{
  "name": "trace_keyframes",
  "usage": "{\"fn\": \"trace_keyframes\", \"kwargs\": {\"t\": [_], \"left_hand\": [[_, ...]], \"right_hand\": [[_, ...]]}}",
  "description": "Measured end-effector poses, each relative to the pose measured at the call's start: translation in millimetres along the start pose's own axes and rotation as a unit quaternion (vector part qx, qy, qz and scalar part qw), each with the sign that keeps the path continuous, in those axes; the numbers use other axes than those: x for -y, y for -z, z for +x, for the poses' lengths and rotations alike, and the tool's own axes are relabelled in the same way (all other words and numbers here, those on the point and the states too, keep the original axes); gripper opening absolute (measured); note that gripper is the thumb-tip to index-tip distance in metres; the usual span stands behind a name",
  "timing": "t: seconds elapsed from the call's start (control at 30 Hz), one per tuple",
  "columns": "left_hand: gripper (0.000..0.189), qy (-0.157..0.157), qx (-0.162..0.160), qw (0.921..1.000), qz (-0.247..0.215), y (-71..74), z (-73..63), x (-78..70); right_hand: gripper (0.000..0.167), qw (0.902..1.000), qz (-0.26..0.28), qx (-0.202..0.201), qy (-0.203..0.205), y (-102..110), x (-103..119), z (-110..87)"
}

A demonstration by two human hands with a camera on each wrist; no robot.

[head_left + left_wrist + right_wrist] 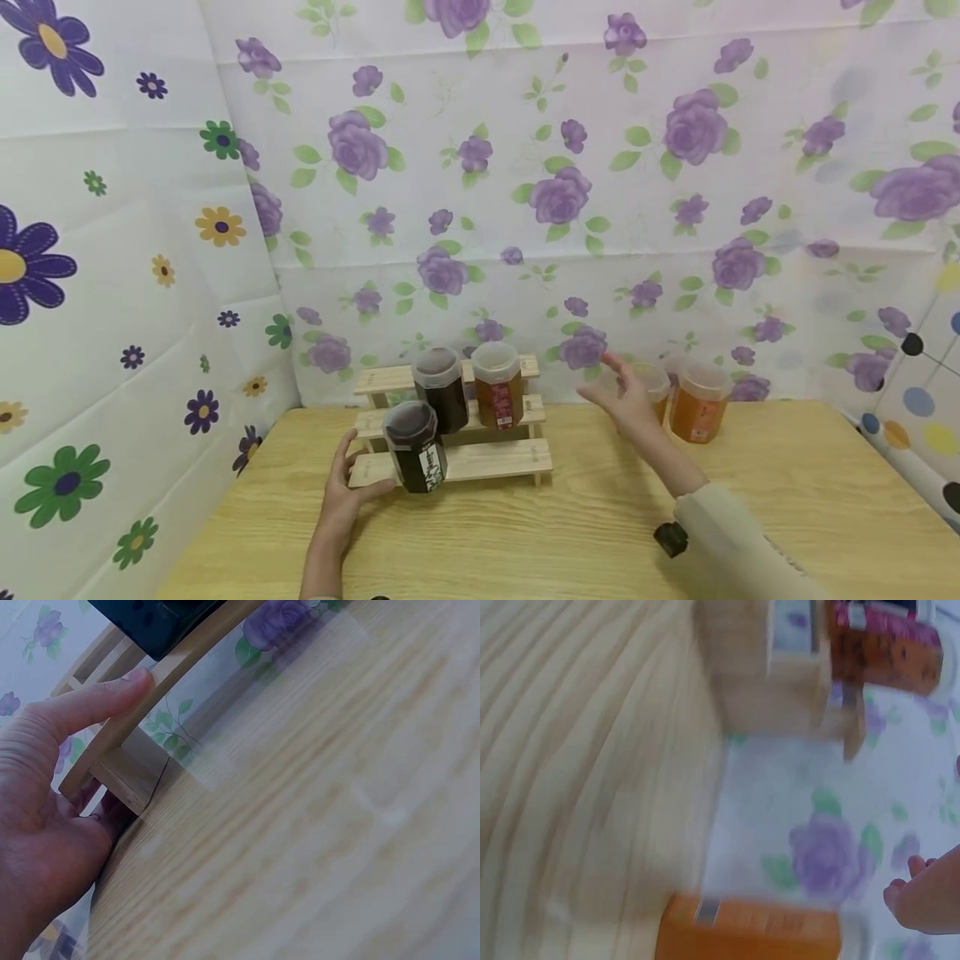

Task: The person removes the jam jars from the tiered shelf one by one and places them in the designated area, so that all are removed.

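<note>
A three-tier wooden rack [491, 461] stands at the back left of the table. My left hand [341, 498] grips the left end of its lowest shelf, and the left wrist view shows the thumb [112, 699] on the shelf's front edge with the other fingers behind. A dark jar [415, 454] with a white label sits tilted-looking on that shelf, beside the thumb. Higher up are another dark jar [442, 396] and an amber jar [497, 396] with a red label. My right hand [628, 410], fingers spread and holding nothing, is raised in front of an orange jar [654, 385], partly hiding it.
A second orange jar [701, 406] stands at the back right. Flowered cloth [480, 208] hangs behind the wooden table [525, 542], and more cloth [135, 333] hangs on the left. A small black object [671, 539] shows at my right sleeve.
</note>
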State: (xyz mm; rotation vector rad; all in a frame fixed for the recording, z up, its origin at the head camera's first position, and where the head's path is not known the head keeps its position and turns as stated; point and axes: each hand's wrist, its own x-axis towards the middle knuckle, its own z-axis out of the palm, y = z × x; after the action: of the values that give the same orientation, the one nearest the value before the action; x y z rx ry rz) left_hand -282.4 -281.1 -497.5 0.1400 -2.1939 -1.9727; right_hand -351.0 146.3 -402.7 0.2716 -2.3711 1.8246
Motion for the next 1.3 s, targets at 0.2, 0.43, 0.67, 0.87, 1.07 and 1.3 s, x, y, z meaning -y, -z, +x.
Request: {"fn": "trace_keyframes", "kwargs": {"t": [0.2,0.43,0.67,0.87,1.07,1.3], "left_hand": [[0.11,0.002,-0.003,1.0,-0.003,-0.2,0.9,0.5],[0.111,0.002,-0.003,1.0,-0.001,-3.5,1.7,0.1],[0.111,0.003,-0.003,1.0,-0.001,-2.6,0.6,0.5],[0.11,0.001,-0.001,1.0,-0.001,0.0,0.3,0.2],[0.11,-0.001,-0.007,1.0,-0.004,0.6,0.5,-1.7],[0.11,-0.004,-0.01,0.9999,0.002,-0.8,-0.8,-0.6]], "right_hand": [[0.08,0.9989,0.009,0.02,0.04,-51.6,19.8,0.7],[0.089,0.9975,0.012,0.031,0.062,-98.0,40.5,1.5],[0.097,0.9984,0.037,0.005,0.042,-121.3,48.1,13.8],[0.093,0.9987,0.033,-0.016,0.035,-128.2,51.0,17.2],[0.091,0.9987,0.014,-0.026,0.042,-128.1,53.4,18.7],[0.082,0.998,0.026,-0.044,0.037,-124.2,51.6,14.3]]}}
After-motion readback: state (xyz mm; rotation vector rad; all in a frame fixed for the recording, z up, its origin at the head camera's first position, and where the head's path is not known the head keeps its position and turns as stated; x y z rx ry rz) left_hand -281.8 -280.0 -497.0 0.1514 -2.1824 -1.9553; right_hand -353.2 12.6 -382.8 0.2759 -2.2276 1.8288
